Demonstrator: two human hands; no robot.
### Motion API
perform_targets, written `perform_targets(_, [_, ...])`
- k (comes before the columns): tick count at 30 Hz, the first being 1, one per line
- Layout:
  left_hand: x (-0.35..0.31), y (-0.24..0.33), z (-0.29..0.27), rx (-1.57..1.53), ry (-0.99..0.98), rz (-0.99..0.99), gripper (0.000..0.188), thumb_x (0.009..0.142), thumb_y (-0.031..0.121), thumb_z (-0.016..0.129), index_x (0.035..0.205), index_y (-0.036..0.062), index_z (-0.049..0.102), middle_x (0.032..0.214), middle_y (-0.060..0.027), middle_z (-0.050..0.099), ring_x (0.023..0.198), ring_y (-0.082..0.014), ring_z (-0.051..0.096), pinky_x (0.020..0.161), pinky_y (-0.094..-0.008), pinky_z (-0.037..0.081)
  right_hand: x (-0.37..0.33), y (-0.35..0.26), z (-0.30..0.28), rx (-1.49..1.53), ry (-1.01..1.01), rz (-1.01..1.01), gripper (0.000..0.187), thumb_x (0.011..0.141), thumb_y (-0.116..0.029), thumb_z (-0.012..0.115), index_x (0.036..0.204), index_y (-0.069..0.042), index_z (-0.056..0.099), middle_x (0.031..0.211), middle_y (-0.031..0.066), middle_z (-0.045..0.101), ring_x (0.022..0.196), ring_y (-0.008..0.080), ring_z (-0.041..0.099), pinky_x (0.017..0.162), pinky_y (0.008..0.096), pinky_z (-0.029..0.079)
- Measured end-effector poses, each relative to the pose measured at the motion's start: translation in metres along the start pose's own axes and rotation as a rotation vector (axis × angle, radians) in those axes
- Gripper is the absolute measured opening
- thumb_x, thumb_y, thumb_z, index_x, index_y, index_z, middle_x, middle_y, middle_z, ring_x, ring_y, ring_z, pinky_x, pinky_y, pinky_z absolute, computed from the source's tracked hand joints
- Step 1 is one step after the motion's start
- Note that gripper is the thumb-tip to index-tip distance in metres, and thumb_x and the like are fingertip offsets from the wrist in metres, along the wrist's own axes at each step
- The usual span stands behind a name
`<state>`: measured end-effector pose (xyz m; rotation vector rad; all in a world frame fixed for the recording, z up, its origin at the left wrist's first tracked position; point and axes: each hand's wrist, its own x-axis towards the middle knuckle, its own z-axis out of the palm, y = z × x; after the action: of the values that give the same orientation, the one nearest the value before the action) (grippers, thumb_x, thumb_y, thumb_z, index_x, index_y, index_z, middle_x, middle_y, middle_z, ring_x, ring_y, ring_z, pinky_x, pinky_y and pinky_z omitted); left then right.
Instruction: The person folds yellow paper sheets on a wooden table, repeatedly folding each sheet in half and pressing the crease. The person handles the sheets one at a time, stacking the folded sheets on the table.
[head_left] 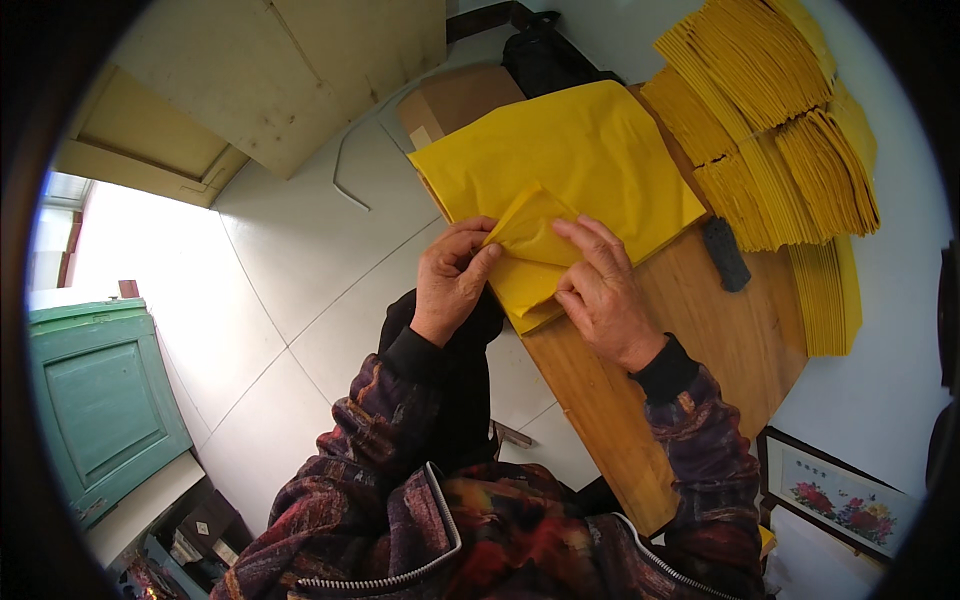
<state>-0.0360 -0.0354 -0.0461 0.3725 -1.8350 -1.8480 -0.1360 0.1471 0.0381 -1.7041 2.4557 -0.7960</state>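
Note:
A pile of large yellow paper sheets (590,140) lies on the wooden table (690,320), reaching over its left edge. At the pile's near corner, a folded yellow sheet (532,232) is lifted between my hands. My left hand (453,280) pinches its left edge between thumb and fingers. My right hand (605,295) has thumb and index finger closed on the near right edge of the sheet, while its other fingers bend over the fold. The underside of the fold is hidden.
Right of the pile lies a dark grey block (725,255). Tall stacks of folded yellow paper (770,130) stand at the table's far right. A cardboard box (460,100) and black bag (550,60) sit behind. Left is a green cabinet (100,400); lower right, a framed picture (840,500).

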Motion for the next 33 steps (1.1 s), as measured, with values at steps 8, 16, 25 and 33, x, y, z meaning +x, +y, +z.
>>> perform_targets(8, [0.000, 0.001, 0.000, -0.010, 0.003, -0.023, 0.012, 0.087, 0.006, 0.067, 0.093, -0.0048, 0.067, 0.108, -0.0094, 0.067, 0.092, -0.0176, 0.062, 0.080, -0.0272, 0.049, 0.001, 0.001, 0.003, 0.031, 0.047, 0.013, 0.016, 0.076, -0.001, 0.070, 0.078, -0.002, 0.054, 0.137, 0.0154, 0.047, 0.129, 0.0365, 0.041, 0.104, 0.0435, 0.037])
perform_targets(16, [-0.002, 0.017, -0.010, -0.182, -0.117, -0.206, 0.028, 0.078, 0.004, 0.058, 0.103, -0.0087, 0.063, 0.121, -0.0101, 0.058, 0.104, -0.0148, 0.056, 0.087, -0.0243, 0.044, 0.002, 0.003, 0.000, 0.139, 0.082, 0.075, 0.018, 0.076, 0.001, 0.069, 0.079, -0.004, 0.052, 0.138, 0.0165, 0.047, 0.129, 0.0377, 0.041, 0.105, 0.0442, 0.036])
perform_targets(25, [-0.001, 0.005, -0.011, -0.177, -0.160, -0.113, 0.032, 0.074, -0.002, 0.056, 0.105, -0.0068, 0.062, 0.122, -0.0073, 0.057, 0.101, -0.0129, 0.056, 0.085, -0.0220, 0.044, 0.008, 0.003, 0.000, 0.116, 0.156, 0.079, 0.019, 0.075, 0.000, 0.071, 0.079, -0.004, 0.053, 0.134, 0.0173, 0.049, 0.126, 0.0370, 0.043, 0.103, 0.0432, 0.038])
perform_targets(33, [-0.001, -0.002, -0.001, -0.042, -0.052, -0.005, 0.013, 0.087, 0.000, 0.066, 0.098, -0.0050, 0.066, 0.114, -0.0079, 0.063, 0.101, -0.0171, 0.059, 0.089, -0.0265, 0.046, -0.013, -0.001, -0.008, 0.122, 0.233, 0.148, 0.021, 0.076, -0.005, 0.073, 0.087, -0.003, 0.056, 0.131, 0.0169, 0.050, 0.125, 0.0367, 0.044, 0.102, 0.0430, 0.039])
